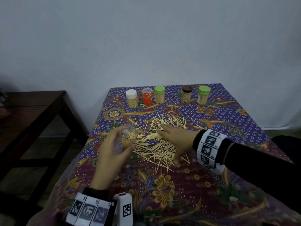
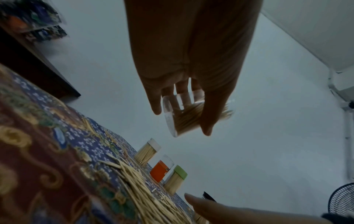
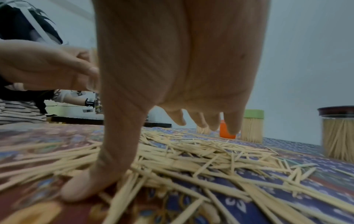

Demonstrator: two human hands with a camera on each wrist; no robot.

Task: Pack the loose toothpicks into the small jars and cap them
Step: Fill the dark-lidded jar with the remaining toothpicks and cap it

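Observation:
A pile of loose toothpicks [image 1: 156,144] lies in the middle of the patterned tablecloth [image 1: 179,185]. My left hand [image 1: 112,150] holds a clear uncapped jar [image 1: 126,137] partly filled with toothpicks, tilted, just left of the pile; the jar [image 2: 178,115] shows between thumb and fingers in the left wrist view. My right hand [image 1: 174,141] is spread flat over the pile, fingers straight, thumb [image 3: 107,174] pressed down on the toothpicks [image 3: 191,160] at the near edge.
Several capped jars stand along the far edge: white-capped [image 1: 131,98], orange [image 1: 147,96], green-capped [image 1: 159,95], brown-capped [image 1: 187,94], another green-capped [image 1: 203,95]. A dark wooden table [image 1: 32,108] stands to the left. A wall rises behind.

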